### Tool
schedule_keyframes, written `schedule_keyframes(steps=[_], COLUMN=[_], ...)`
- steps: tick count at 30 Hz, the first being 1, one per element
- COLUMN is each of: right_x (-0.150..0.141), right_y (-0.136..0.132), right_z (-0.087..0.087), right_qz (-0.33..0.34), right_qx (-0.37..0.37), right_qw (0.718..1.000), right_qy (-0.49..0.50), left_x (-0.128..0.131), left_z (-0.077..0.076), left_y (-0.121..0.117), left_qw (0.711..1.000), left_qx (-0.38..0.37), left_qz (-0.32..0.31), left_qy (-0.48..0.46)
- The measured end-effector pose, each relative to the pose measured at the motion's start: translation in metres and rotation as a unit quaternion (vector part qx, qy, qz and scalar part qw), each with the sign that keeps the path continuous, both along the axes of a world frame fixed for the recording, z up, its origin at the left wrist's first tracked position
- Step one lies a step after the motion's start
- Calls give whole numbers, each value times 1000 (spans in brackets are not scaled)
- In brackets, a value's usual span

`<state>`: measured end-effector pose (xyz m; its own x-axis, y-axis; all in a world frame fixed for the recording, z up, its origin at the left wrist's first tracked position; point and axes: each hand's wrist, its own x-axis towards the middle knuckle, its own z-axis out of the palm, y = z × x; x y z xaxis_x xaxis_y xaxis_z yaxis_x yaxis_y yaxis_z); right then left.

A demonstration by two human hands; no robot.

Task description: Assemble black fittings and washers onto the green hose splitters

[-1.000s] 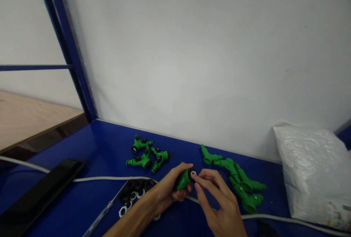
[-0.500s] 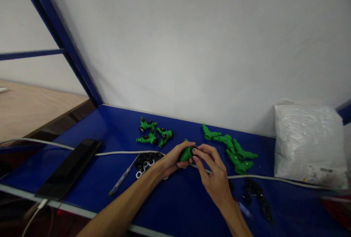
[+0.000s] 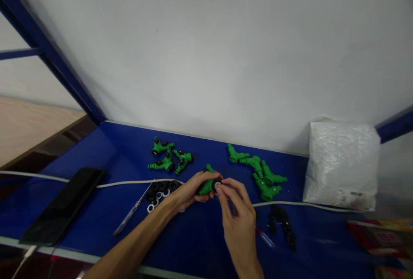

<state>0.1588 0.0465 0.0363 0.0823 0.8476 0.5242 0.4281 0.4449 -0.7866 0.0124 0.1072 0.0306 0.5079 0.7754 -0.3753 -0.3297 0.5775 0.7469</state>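
Note:
My left hand [image 3: 189, 191] is wrapped round a green hose splitter [image 3: 204, 188], its black-collared end turned to the right. Thumb and fingers of my right hand [image 3: 238, 214] are closed at that end, on a white ring washer [image 3: 217, 183] at the collar's mouth. Whether the washer sits fully inside cannot be made out. Left of my hands lie black collars [image 3: 162, 185] and several white washers [image 3: 150, 207]. Farther back are green splitters with dark valve levers [image 3: 165, 163]. Plain green splitter bodies [image 3: 266, 189] lie in a group to the right.
A clear-handled screwdriver [image 3: 126, 219] and a black phone [image 3: 66, 206] lie on the left of the blue table [image 3: 193, 251]. A white cable [image 3: 125, 183] runs across it. Small black parts [image 3: 284, 225], a second screwdriver [image 3: 265, 237] and a white plastic package [image 3: 342, 165] are on the right.
The view has shifted to the right, so everything appears farther left. Both hands keep their hold on the splitter, with my right fingertips still at the white washer.

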Motion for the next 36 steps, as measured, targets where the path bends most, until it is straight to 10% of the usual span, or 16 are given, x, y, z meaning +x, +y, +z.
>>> schedule_keyframes(steps=[8, 17, 25, 36], right_x=[10, 8, 1, 0], right_y=[-5, -31, -47, -63], right_z=[5, 23, 23, 19], right_qz=[17, 59, 73, 129], right_qx=[-228, -316, -375, -419], right_qw=[943, 885, 845, 821], right_qy=[244, 336, 374, 366], left_x=[9, 14, 19, 26], left_z=[4, 9, 3, -9], left_y=[-7, -20, -64, -106], left_qw=[997, 985, 963, 945], left_qx=[65, 129, 138, 55], left_qz=[3, -11, 163, 251], left_qy=[52, 115, 166, 200])
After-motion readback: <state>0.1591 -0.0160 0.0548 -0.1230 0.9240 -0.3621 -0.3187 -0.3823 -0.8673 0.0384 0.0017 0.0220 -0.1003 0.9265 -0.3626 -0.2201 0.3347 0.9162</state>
